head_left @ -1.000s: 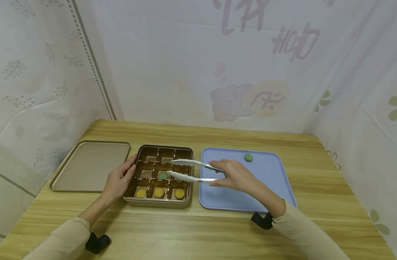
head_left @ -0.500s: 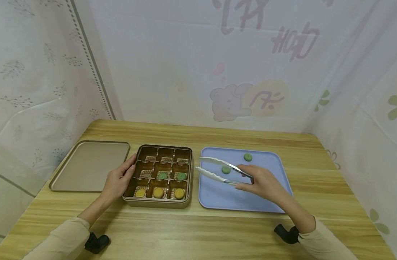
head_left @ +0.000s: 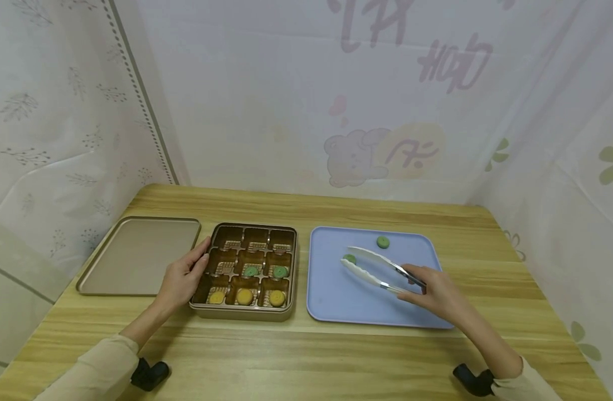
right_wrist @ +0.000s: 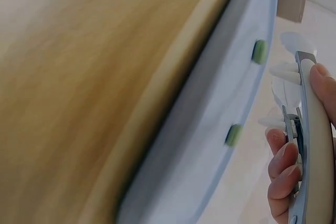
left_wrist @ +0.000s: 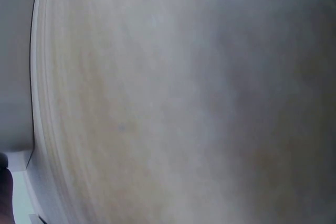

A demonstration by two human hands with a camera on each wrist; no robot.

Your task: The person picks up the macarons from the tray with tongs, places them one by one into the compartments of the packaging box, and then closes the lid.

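My left hand (head_left: 180, 279) rests along the left side of a bronze box (head_left: 243, 315), its fingers fairly straight against the wall. Brown dividers split the box into several compartments. Three round yellow pastries (head_left: 244, 297) sit in the front row and two green ones (head_left: 280, 272) in the middle row. Over the blue tray (head_left: 331, 301), my right hand (head_left: 437, 292) grips metal tongs (head_left: 399, 273) with pale tips. The tong tips are spread, right by a green pastry (head_left: 349, 259). Another green pastry (head_left: 383, 242) lies near the tray's back edge.
A flat bronze lid (head_left: 141, 250) lies left of the box on the wooden table (head_left: 266, 362). Patterned cloth (head_left: 266, 111) hangs behind and at both sides. Black wrist mounts (head_left: 150, 375) sit under the forearms.
The tongs have moved right, from over the box to the green pastry on the blue tray. A green pastry now lies in the middle row's right compartment. The left hand has stayed in place.
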